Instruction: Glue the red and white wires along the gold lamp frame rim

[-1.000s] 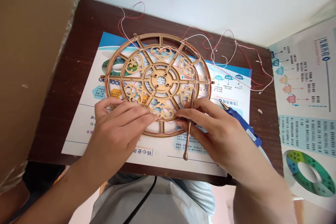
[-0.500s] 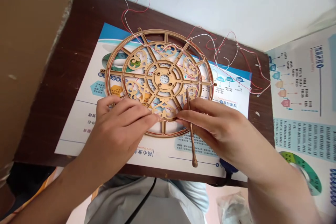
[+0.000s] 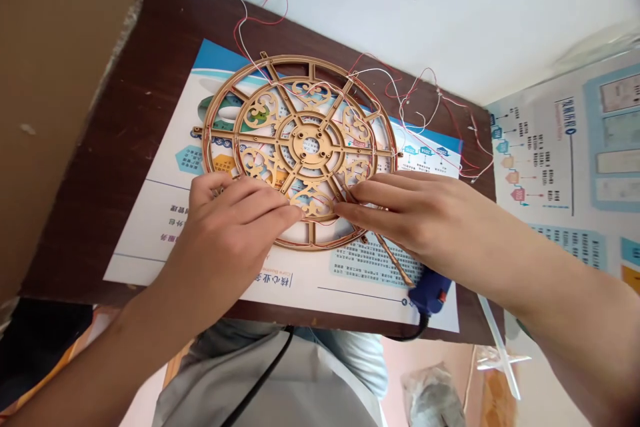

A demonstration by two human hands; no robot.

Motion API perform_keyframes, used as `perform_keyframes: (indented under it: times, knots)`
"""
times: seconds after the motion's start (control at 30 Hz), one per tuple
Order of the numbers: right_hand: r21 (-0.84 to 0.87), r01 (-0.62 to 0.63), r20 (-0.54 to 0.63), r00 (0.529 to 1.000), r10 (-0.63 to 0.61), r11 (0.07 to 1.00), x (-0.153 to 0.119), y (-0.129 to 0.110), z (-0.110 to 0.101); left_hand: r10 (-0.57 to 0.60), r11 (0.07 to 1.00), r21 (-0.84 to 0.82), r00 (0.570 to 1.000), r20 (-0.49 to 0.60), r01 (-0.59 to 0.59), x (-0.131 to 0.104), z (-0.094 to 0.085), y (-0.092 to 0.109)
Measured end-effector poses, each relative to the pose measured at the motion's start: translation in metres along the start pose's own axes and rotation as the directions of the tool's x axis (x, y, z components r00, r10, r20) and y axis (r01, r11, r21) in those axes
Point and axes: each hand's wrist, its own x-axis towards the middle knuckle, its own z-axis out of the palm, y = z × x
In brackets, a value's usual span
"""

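A round gold openwork frame (image 3: 315, 165), shaped like a wheel with scrolled ornaments, lies on a printed sheet. Red and white wires (image 3: 320, 85) run along its rings. My left hand (image 3: 235, 220) is closed over the lower left rim, thumb tip by the bottom scroll. On the lower right, my right hand (image 3: 400, 207) has its fingertips pressed to the inner ring. A thin bronze-coloured rod (image 3: 393, 257) with a swollen end sticks out from under that hand, slanting down to the right; its middle is hidden by the fingers.
The printed sheet (image 3: 145, 220) covers much of the dark brown table (image 3: 100, 180). Loose wires (image 3: 425, 103) trail toward the wall. A blue tool with a red switch (image 3: 433, 290) and black cord lies near the front edge. A translucent stick (image 3: 500, 347) overhangs the right edge.
My right hand has turned flatter over the frame, and the rod has swung from nearly upright in view to slanting down right. The left hand stays on the rim. The blue tool now shows more.
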Motion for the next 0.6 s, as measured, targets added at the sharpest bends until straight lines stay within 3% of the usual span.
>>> perform_keyframes:
  times: [0.27, 0.6]
  knots:
    - [-0.105, 0.194, 0.096, 0.978, -0.185, 0.975, 0.008, 0.013, -0.002, 0.003, 1.000, 0.014, 1.000, -0.027, -0.002, -0.001, 0.003, -0.002]
    - [0.070, 0.272, 0.077, 0.958, -0.277, 0.960, 0.019, 0.029, -0.003, -0.007, 1.000, -0.031, 1.000, -0.028, 0.006, -0.001, 0.003, -0.003]
